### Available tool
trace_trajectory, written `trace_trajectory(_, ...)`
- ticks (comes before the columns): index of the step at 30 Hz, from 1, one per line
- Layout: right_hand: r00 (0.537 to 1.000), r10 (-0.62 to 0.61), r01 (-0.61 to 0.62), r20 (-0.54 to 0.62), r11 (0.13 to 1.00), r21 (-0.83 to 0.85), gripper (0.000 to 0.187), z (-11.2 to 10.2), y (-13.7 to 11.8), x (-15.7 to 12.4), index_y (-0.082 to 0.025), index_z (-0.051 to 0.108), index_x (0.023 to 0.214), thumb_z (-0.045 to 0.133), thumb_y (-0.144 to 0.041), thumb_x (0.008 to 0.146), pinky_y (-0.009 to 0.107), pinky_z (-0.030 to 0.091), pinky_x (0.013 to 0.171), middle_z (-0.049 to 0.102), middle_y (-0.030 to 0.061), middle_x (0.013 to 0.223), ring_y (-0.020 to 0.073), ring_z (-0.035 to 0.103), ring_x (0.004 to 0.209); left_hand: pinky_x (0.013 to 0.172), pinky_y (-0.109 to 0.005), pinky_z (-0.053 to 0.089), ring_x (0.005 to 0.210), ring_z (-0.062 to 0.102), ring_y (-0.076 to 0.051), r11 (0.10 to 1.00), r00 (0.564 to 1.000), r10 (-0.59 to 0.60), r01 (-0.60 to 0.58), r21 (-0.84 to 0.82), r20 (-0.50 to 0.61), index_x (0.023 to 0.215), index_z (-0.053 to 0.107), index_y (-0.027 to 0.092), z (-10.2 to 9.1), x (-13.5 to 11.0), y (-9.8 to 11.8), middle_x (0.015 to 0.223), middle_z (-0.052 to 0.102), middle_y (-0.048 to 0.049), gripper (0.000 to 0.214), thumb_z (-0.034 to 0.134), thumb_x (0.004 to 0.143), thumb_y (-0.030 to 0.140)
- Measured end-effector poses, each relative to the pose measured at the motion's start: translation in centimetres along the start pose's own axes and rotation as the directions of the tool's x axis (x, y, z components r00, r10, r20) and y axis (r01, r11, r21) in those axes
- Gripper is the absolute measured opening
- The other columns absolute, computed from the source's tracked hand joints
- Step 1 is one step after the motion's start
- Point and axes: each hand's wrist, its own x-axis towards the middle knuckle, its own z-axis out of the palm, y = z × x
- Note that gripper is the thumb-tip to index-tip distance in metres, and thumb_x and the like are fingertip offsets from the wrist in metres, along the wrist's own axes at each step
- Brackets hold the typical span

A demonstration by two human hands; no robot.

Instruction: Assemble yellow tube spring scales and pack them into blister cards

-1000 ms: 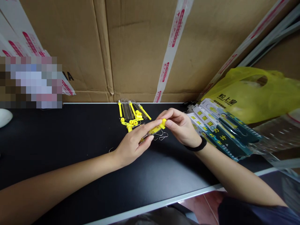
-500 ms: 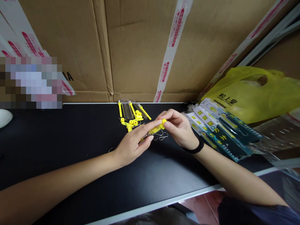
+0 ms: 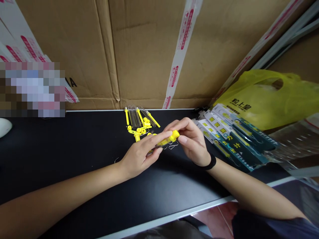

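Observation:
My left hand is closed around a tubular spring scale, a clear tube with yellow parts inside and a yellow cap at its right end. The left fingers hide most of the tube. At the cap end is my right hand, its fingers curled behind the cap and its thumb a little apart from it. Whether the right fingertips touch the scale is hidden. Beneath the hands lie bent wire hooks. Beyond them are small yellow plastic parts, yellow rods and clear tubes.
Packaged spring scales lie at the right on the black table. Behind them sits a yellow plastic bag. Large taped cardboard stands along the table's back edge. A white rounded object is at far left.
My right thumb has come away from the yellow cap, which now shows more fully. My left hand keeps its hold on the spring scale. The view has shifted slightly.

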Motion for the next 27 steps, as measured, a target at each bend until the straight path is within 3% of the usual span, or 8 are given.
trace_trajectory(11, 0.998, -0.032, 0.035, 0.052, 0.998, -0.05, 0.01, -0.3, -0.4, 0.3, -0.023, 0.058, 0.094, 0.062, -0.029, 0.088, 0.031, 0.053, 0.072, 0.064, 0.0045, 0.095, 0.016, 0.062, 0.084, 0.09, -0.027, 0.05, 0.108, 0.061, -0.017, 1.0, 1.0, -0.003, 0.003, 0.014, -0.017, 0.142, 0.04, 0.026, -0.1, 0.1, 0.0, 0.122, 0.064, -0.006, 0.054, 0.049, 0.091, 0.011)
trace_trajectory(17, 0.999, -0.016, 0.015, 0.038, 1.0, 0.026, 0.008, 0.0, -0.4, 0.5, -0.022, 0.058, 0.091, 0.064, -0.026, 0.087, 0.028, 0.053, 0.075, 0.066, 0.0035, 0.093, 0.014, 0.063, 0.085, 0.092, -0.028, 0.05, 0.109, 0.062, -0.017, 1.0, 1.0, -0.006, 0.006, 0.012, -0.018, 0.143, 0.039, 0.027, -0.3, 0.0, -0.1, 0.127, 0.062, -0.0054, 0.055, 0.049, 0.092, 0.011)
trace_trajectory(23, 0.995, 0.036, -0.038, 0.092, 0.999, 0.018, 0.019, -0.8, -0.3, 0.6, -0.023, 0.065, 0.105, 0.065, -0.03, 0.088, 0.025, 0.053, 0.078, 0.068, 0.0032, 0.097, 0.0122, 0.064, 0.087, 0.099, -0.027, 0.047, 0.116, 0.06, -0.016, 0.999, 1.0, 0.027, -0.027, -0.017, -0.009, 0.143, 0.039, 0.027, -0.4, 0.3, -0.2, 0.133, 0.059, -0.0052, 0.055, 0.048, 0.092, 0.01)
trace_trajectory(27, 0.997, 0.061, -0.061, 0.051, 0.998, 0.003, 0.017, -1.2, 0.3, 0.7, -0.022, 0.069, 0.1, 0.069, -0.031, 0.085, 0.024, 0.054, 0.074, 0.07, 0.0029, 0.091, 0.012, 0.065, 0.081, 0.099, -0.027, 0.047, 0.114, 0.06, -0.015, 1.0, 1.0, 0.017, -0.017, 0.002, -0.003, 0.143, 0.039, 0.026, -0.4, 0.4, -0.2, 0.13, 0.061, -0.0048, 0.055, 0.048, 0.091, 0.009)
